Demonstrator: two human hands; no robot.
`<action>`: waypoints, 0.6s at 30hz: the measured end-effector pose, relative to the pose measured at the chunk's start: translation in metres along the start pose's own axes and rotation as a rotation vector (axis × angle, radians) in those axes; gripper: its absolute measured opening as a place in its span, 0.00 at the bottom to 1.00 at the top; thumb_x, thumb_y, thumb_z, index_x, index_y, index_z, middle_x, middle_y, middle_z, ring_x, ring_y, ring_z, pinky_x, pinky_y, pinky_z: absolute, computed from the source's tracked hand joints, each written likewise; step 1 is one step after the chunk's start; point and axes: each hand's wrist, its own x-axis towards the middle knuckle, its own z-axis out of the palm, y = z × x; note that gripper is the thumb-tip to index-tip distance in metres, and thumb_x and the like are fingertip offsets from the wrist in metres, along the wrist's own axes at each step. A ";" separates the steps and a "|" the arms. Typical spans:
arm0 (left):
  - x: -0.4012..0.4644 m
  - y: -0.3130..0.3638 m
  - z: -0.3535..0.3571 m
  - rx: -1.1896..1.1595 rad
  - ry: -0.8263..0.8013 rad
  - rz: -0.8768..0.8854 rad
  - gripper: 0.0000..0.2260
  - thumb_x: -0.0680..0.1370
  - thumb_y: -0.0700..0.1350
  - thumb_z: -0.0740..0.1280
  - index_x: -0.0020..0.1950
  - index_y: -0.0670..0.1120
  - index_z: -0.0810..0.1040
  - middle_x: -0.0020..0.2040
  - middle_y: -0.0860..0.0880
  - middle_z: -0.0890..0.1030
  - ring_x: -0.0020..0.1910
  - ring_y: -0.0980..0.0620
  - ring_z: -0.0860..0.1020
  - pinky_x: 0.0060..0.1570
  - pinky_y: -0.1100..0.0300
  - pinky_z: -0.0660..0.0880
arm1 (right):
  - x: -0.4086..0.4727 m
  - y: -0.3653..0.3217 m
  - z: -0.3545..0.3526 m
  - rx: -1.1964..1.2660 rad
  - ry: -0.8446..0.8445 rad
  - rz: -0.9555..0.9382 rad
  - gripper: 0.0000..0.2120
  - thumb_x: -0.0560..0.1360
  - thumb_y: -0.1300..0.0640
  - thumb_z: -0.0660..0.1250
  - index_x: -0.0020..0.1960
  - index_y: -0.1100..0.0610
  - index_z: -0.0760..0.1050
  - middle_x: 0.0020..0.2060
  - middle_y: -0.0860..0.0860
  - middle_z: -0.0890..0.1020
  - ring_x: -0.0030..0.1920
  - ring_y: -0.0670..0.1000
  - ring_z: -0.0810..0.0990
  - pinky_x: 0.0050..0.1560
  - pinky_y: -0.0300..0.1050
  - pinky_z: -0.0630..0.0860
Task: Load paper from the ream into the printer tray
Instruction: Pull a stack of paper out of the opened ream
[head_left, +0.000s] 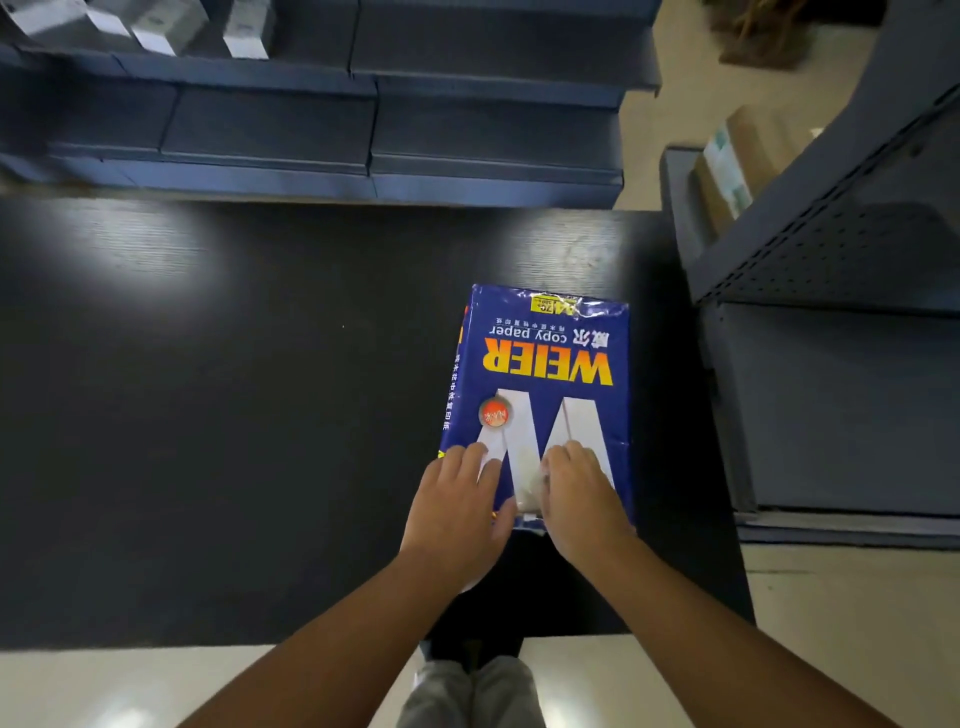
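A blue ream of copy paper (540, 358) with yellow lettering lies flat on the black table (234, 415), right of centre. Both hands rest on its near end. My left hand (457, 509) lies over the near left corner, fingers spread on the wrapper and thumb at the near edge. My right hand (582, 499) grips the near edge, where the wrapper looks torn and white paper shows between the hands. No printer or tray is in view.
Dark blue boxes (363, 130) are stacked in steps beyond the table's far edge. A grey metal shelving unit (831, 338) stands close on the right, holding brown parcels (737, 161). Beige floor lies beneath, and my legs show below the table's near edge.
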 end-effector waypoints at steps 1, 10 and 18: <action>-0.001 0.000 0.000 0.001 -0.006 0.000 0.23 0.78 0.62 0.57 0.69 0.52 0.64 0.71 0.51 0.68 0.70 0.49 0.64 0.66 0.52 0.69 | 0.001 0.001 0.001 -0.016 -0.019 0.006 0.22 0.76 0.50 0.71 0.67 0.53 0.69 0.64 0.52 0.75 0.64 0.52 0.73 0.68 0.45 0.71; -0.003 -0.006 0.004 -0.006 -0.022 0.009 0.21 0.79 0.60 0.57 0.69 0.53 0.64 0.72 0.51 0.67 0.72 0.50 0.63 0.67 0.53 0.68 | 0.008 0.005 -0.005 -0.235 -0.088 -0.128 0.28 0.74 0.52 0.73 0.70 0.56 0.66 0.66 0.54 0.73 0.65 0.53 0.72 0.68 0.46 0.69; -0.011 -0.002 0.007 -0.028 0.001 -0.013 0.21 0.79 0.60 0.56 0.69 0.52 0.65 0.72 0.51 0.68 0.72 0.50 0.62 0.67 0.53 0.69 | -0.038 0.014 0.000 -0.200 -0.053 -0.279 0.15 0.79 0.61 0.66 0.64 0.60 0.70 0.61 0.57 0.75 0.62 0.57 0.73 0.63 0.50 0.69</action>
